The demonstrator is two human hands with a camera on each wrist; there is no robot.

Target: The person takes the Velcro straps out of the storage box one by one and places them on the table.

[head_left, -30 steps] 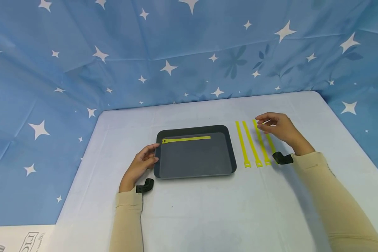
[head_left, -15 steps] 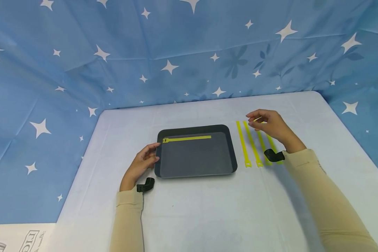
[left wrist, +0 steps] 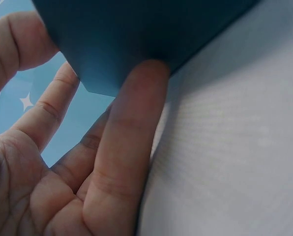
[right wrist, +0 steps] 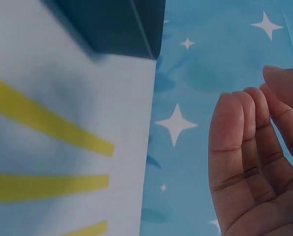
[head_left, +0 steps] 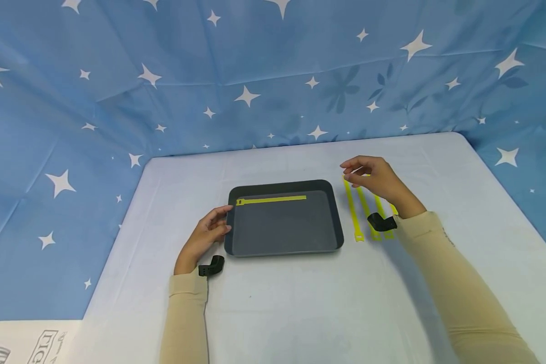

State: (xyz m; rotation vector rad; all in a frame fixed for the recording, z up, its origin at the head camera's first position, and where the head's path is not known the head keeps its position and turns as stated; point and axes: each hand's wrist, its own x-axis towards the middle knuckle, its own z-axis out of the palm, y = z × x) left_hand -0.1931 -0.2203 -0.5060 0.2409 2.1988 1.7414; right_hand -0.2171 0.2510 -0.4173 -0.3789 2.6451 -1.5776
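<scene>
A dark grey tray (head_left: pixel 282 227) lies on the white-covered table, with one yellow cable strap (head_left: pixel 273 200) across its far part. My left hand (head_left: pixel 205 235) holds the tray's left edge; in the left wrist view a finger (left wrist: pixel 129 132) lies against the outer wall of the tray (left wrist: pixel 107 39). Right of the tray, several more yellow straps (head_left: pixel 352 212) lie side by side. Over their far ends hovers my right hand (head_left: pixel 373 177), fingers loosely bent. In the right wrist view, nothing sits between thumb and fingers (right wrist: pixel 227 142), and the straps (right wrist: pixel 53 189) lie apart from them.
A blue curtain with white stars (head_left: pixel 245 96) hangs behind and left of the table (head_left: pixel 300 313). Black wrist cameras (head_left: pixel 211 266) are worn on both arms. A printed white sheet (head_left: pixel 27 344) shows at the lower left.
My right hand has moved left across the straps' far ends, from the right-hand ones to the one nearest the tray. The left hand stays at the tray's edge.
</scene>
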